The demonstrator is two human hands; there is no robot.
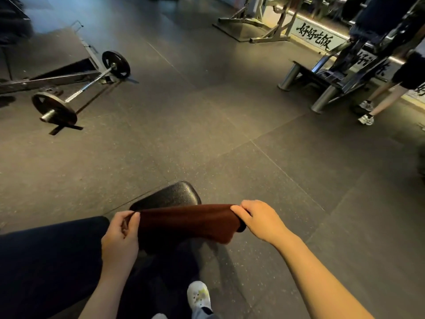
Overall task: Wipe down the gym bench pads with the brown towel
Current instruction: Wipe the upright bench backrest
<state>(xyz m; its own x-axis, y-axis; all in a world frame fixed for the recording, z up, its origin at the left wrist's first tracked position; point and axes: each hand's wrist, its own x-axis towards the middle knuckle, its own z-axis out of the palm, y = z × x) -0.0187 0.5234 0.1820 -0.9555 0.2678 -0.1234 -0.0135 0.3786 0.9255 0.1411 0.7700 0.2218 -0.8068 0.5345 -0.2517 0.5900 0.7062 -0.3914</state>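
The brown towel (184, 223) is stretched flat between both hands, low in the middle of the view. My left hand (120, 236) pinches its left end between thumb and fingers. My right hand (259, 218) grips its right end with curled fingers. Just beyond and under the towel lies a black bench pad (170, 195) with a rounded end pointing away from me; the towel hides its near part. I cannot tell whether the towel touches the pad.
My dark-trousered leg (46, 261) and white shoe (198, 295) are below. A loaded barbell (80, 88) lies on the floor at far left beside a metal frame. A machine (333, 72) stands at far right with a person's legs (377, 97) next to it. Rubber flooring (218, 134) spreads between.
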